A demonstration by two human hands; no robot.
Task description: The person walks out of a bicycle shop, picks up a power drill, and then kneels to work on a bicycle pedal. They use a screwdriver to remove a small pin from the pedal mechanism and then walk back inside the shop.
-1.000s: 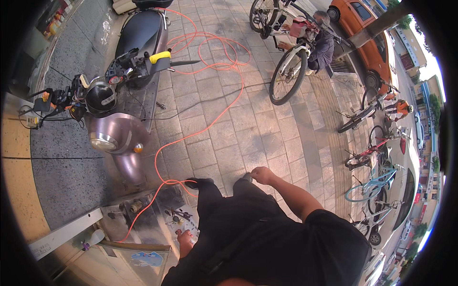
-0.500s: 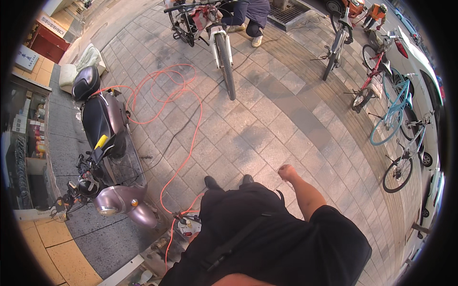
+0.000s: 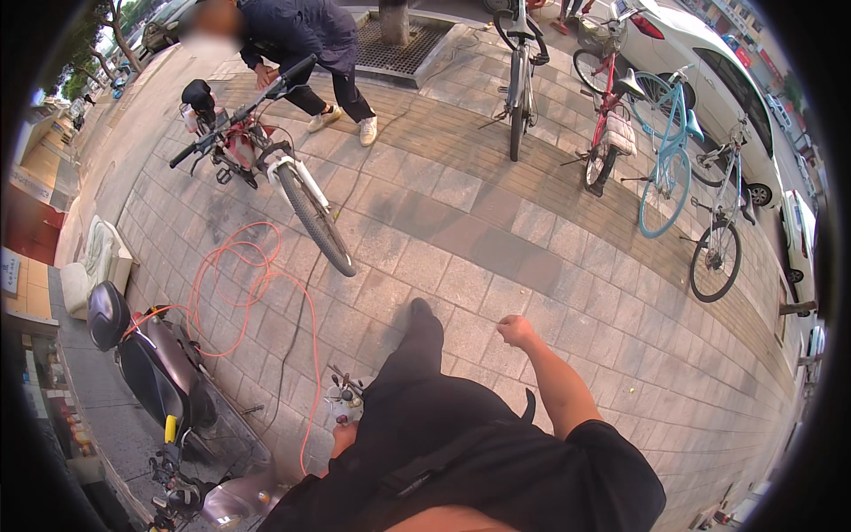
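Low beside my left thigh, my left hand (image 3: 343, 436) is closed on a small pale container (image 3: 347, 407). Several dark-handled tools seem to stick out of it, too small to name. My right hand (image 3: 514, 331) hangs out to the right over the paving, its fingers curled into a loose fist with nothing visible in them. An orange hose (image 3: 316, 355) lies looped on the ground and runs past my left side. Ahead of me to the left stands a bicycle with a white fork (image 3: 301, 182), its front wheel turned toward me.
A person in dark clothes (image 3: 306, 40) bends beside that bicycle. A purple-grey scooter (image 3: 168, 346) stands at the left near a pale cushioned seat (image 3: 96, 262). Several bicycles, one turquoise (image 3: 667, 177), line the right side by a white car (image 3: 718, 66). A tree grate (image 3: 399, 53) lies ahead.
I have stepped forward, and the view has swung right. The bicycle with the white fork is now nearer and farther left. The container in my left hand shows more fully.
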